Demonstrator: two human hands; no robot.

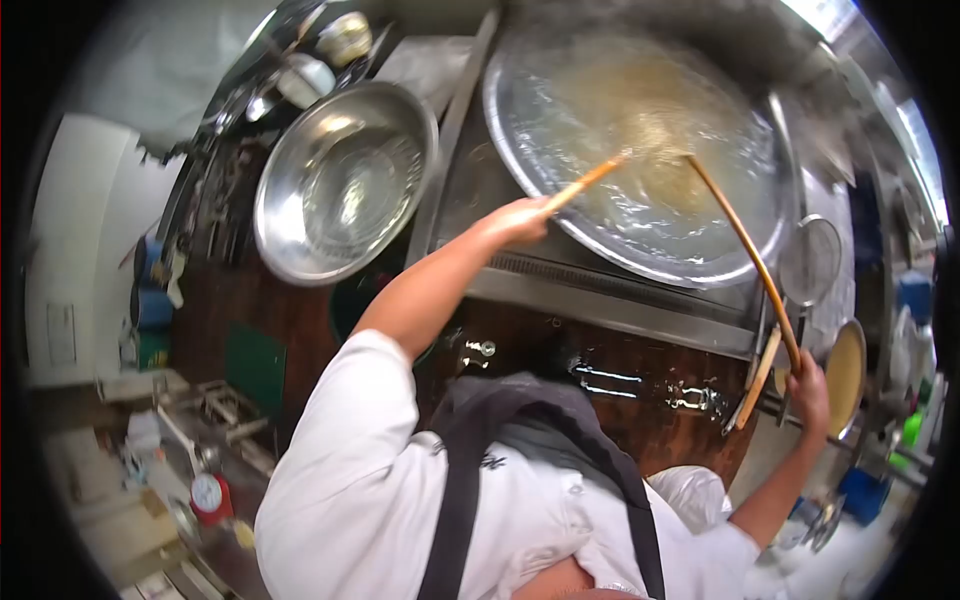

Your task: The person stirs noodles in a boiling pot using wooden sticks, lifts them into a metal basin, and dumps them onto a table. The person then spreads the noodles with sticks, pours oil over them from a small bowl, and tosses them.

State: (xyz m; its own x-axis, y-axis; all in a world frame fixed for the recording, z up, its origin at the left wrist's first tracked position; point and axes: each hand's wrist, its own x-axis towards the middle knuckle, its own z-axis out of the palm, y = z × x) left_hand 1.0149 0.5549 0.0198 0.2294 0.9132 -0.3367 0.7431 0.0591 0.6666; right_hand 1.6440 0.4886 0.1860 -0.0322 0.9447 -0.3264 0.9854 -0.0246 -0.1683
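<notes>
A wide metal pot [515, 165] of churning, steaming liquid stands in front of me, with pale brown stuff swirling in its middle. My left hand [518, 222] is closed round a wooden stick [585, 184] beside the near left rim, and the stick's far end reaches the liquid. Well to the right and nearer my body, my right hand [810, 392] grips a longer wooden stick [745, 240]. That one slants over the pot's right side, its tip at the swirling middle. Both tips are lost in the foam.
A large steel bowl [270, 225] of clear liquid sits left of the pot. At the right are a round mesh strainer [811, 260], a tan round object [848, 378] and a wooden handle [760, 378]. The stove's metal edge [620, 312] runs between me and the pot.
</notes>
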